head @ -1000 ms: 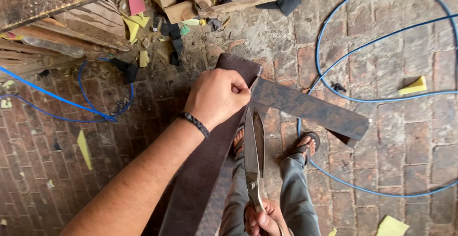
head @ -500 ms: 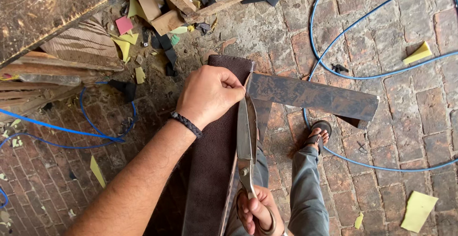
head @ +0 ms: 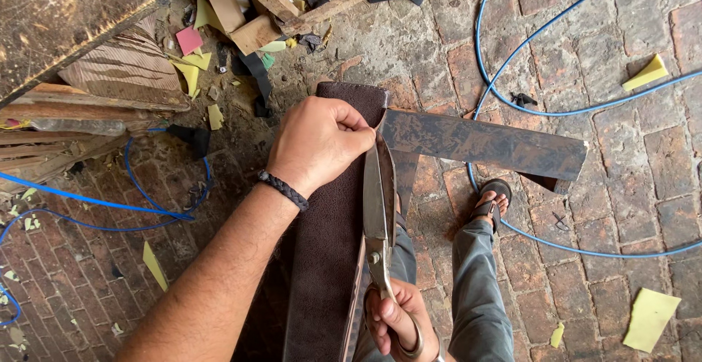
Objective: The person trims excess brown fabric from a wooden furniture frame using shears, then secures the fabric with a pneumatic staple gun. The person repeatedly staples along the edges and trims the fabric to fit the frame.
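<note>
My left hand (head: pixel 318 141) grips the far end of a long dark brown leather strip (head: pixel 325 252) that runs toward me. A braided black band sits on that wrist. My right hand (head: pixel 398 322) holds the handles of large metal scissors (head: pixel 379 201), whose blades lie along the strip's right edge, tips by my left thumb. A cut-off brown strip (head: pixel 482 142) hangs out to the right from the far end.
Brick floor with blue cable (head: pixel 512 99) looping at right and left. Yellow foam scraps (head: pixel 647 73) lie scattered. Wooden boards and offcuts (head: pixel 124 69) pile up at upper left. My sandalled foot (head: pixel 493 197) and grey trouser legs are below the strip.
The view has shifted a little and the scissors have run farther up the strip's edge toward my left hand. Both hands keep their hold.
</note>
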